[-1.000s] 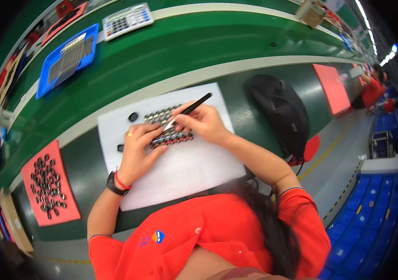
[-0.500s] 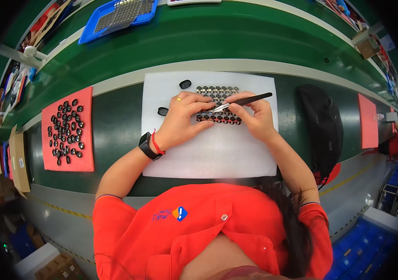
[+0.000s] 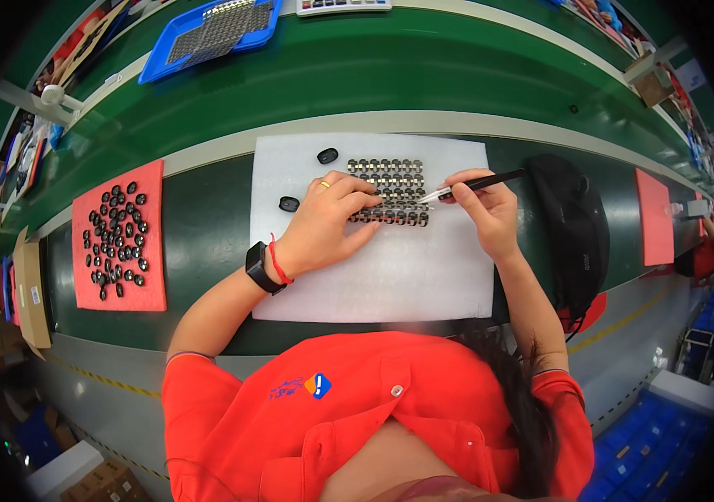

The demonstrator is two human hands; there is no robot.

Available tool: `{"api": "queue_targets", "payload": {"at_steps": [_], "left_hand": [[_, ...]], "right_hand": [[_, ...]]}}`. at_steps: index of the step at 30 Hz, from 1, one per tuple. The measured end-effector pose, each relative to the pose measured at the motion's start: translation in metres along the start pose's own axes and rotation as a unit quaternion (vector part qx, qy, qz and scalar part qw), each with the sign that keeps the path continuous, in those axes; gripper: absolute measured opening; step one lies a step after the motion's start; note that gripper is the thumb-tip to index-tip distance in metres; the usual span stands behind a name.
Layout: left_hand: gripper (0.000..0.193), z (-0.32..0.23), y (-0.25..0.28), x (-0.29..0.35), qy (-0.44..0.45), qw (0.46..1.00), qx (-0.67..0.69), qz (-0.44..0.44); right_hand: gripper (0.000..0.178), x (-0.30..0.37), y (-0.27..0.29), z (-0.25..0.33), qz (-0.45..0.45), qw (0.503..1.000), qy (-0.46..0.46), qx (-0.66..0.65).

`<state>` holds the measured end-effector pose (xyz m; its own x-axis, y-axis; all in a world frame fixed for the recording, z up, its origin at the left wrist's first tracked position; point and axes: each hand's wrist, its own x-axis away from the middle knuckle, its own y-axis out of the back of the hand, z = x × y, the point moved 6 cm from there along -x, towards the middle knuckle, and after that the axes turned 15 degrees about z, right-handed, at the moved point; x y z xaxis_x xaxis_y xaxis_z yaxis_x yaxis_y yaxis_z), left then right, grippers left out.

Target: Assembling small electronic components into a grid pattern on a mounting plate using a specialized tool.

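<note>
My right hand (image 3: 488, 209) grips black-handled tweezers (image 3: 491, 179) with thumb and fingers. Their silver tips point left onto the right side of a panel (image 3: 386, 166) made of rows of small dark and metallic parts. At the panel's left side lies my left hand (image 3: 323, 219), palm down, its fingertips touching the lower rows and its thumb held apart. The panel rests on a white foam sheet (image 3: 374, 289). Two black oval pieces lie left of it: one on the upper part of the sheet (image 3: 328, 156), the other (image 3: 288, 203) close to my left hand.
On the left, a red foam mat (image 3: 123, 297) carries several black oval pieces. A black bag (image 3: 575, 234) lies right of the white sheet, with another red mat (image 3: 655, 222) beyond. A blue tray (image 3: 267, 38) of panels and a white keypad device (image 3: 343, 7) stand on the shelf.
My right hand has moved right with the tweezers, whose tips went from the panel's middle to its right side. My left thumb has drawn down off the panel's lower edge.
</note>
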<state>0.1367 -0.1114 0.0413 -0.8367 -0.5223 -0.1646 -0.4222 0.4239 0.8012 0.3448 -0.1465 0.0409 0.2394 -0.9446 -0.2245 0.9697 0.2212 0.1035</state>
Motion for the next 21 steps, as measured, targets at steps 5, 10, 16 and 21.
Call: {"api": "queue_targets", "payload": {"at_steps": [5, 10, 16, 21], "left_hand": [[0.048, -0.02, -0.003, -0.021, -0.038, 0.998, -0.046, 0.007], [0.056, -0.022, -0.026, -0.041, -0.073, 0.995, 0.008, 0.064], [0.056, -0.019, -0.029, -0.042, -0.082, 0.995, 0.001, 0.053], [0.05, -0.018, -0.029, -0.044, -0.08, 0.995, 0.008, 0.057]], "right_hand": [[0.014, 0.018, 0.011, -0.019, -0.03, 0.997, -0.049, -0.057], [0.016, 0.018, 0.006, -0.025, -0.021, 0.993, -0.101, -0.054], [0.016, 0.016, 0.004, -0.023, -0.007, 0.994, -0.113, -0.006], [0.015, 0.016, 0.004, -0.022, 0.002, 0.994, -0.105, 0.016]]}}
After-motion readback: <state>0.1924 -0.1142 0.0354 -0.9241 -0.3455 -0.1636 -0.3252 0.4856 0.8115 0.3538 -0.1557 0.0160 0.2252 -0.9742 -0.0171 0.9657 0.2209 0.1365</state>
